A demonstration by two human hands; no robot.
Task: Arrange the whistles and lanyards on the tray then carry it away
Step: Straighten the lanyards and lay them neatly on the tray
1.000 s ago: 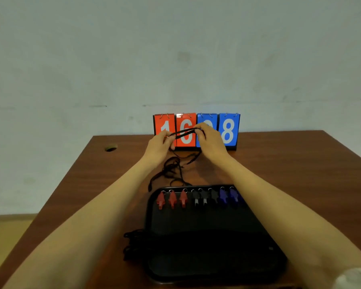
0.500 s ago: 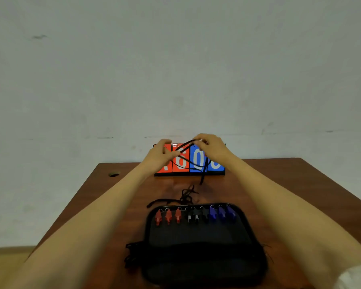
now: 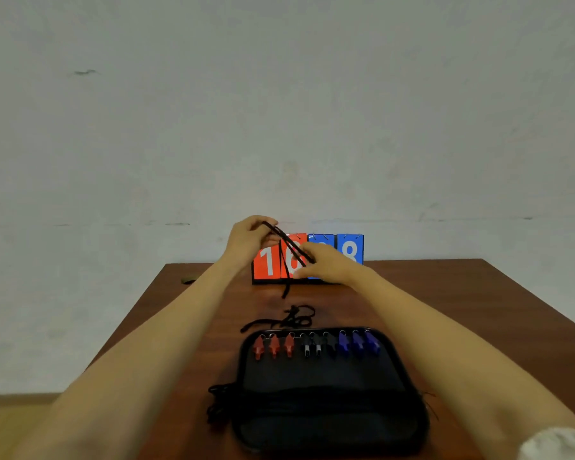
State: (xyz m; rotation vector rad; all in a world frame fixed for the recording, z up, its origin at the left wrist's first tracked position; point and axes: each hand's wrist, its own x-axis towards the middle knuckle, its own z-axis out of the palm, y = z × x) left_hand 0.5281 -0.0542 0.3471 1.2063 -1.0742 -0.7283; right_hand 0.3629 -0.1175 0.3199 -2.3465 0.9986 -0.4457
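Observation:
A black tray [image 3: 329,386] lies on the brown table, near its front. Along the tray's far edge stands a row of whistles: red whistles [image 3: 274,347] at the left, black whistles [image 3: 312,347] in the middle, blue whistles [image 3: 357,343] at the right. Above the table's far part, my left hand [image 3: 251,240] and my right hand [image 3: 326,263] pinch one black lanyard [image 3: 287,247], stretched slanting between them, with its loose end hanging down. A tangle of loose lanyards [image 3: 289,318] lies just beyond the tray. More lanyards [image 3: 221,403] spill over the tray's left side.
A flip scoreboard [image 3: 349,250] with red and blue number cards stands at the table's far edge, against a pale wall. A small hole [image 3: 188,280] sits in the table's far left corner. The table [image 3: 462,320] drops off at left and right.
My hands lifted the lanyard higher off the table. My left hand rose while my right hand dropped, so the cord now slants. The camera tilted up and the tray appears lower and farther.

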